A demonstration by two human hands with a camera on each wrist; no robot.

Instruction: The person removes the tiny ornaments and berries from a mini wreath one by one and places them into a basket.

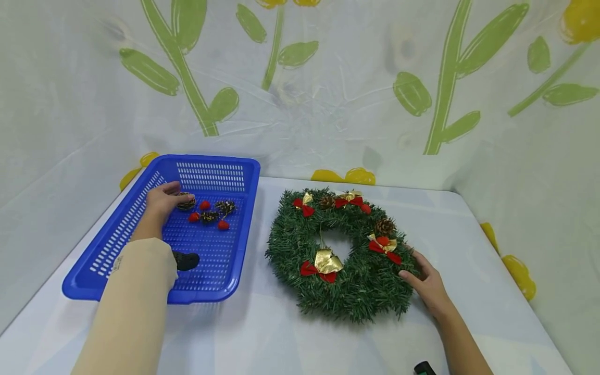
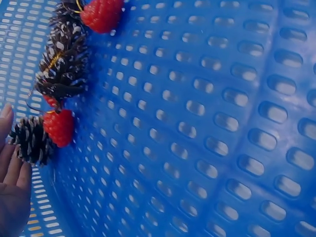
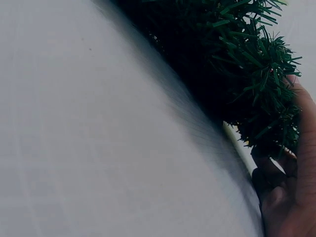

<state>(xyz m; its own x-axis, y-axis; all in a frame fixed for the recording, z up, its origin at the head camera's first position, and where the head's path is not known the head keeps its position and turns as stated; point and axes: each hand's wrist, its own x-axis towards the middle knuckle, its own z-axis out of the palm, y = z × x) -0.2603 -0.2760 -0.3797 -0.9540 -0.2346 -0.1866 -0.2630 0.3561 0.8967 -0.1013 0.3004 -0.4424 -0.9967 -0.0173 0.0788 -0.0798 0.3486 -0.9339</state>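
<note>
My left hand (image 1: 161, 203) reaches into the blue basket (image 1: 255, 208), thumb and fingers around a brown pine cone (image 1: 186, 202). In the left wrist view, the fingers (image 2: 14, 168) meet this pale-tipped pine cone (image 2: 32, 140), beside a red berry (image 2: 58, 127). At the right side of a green wreath (image 1: 290, 245), my right hand (image 1: 428, 284) grips the outer edge. Its thumb lies over the needles and the other fingers go underneath, partly hidden by the greenery. Red and gold bows (image 1: 323, 264) and small pine cones (image 1: 385, 227) decorate the wreath.
Several red berries (image 1: 223, 225) and frosted pine cones (image 1: 226, 207) lie on the basket floor. Basket and wreath stand side by side on a white table (image 1: 262, 333). A flower-printed sheet (image 1: 328, 120) rises behind. A black object (image 1: 424, 367) shows at the bottom edge.
</note>
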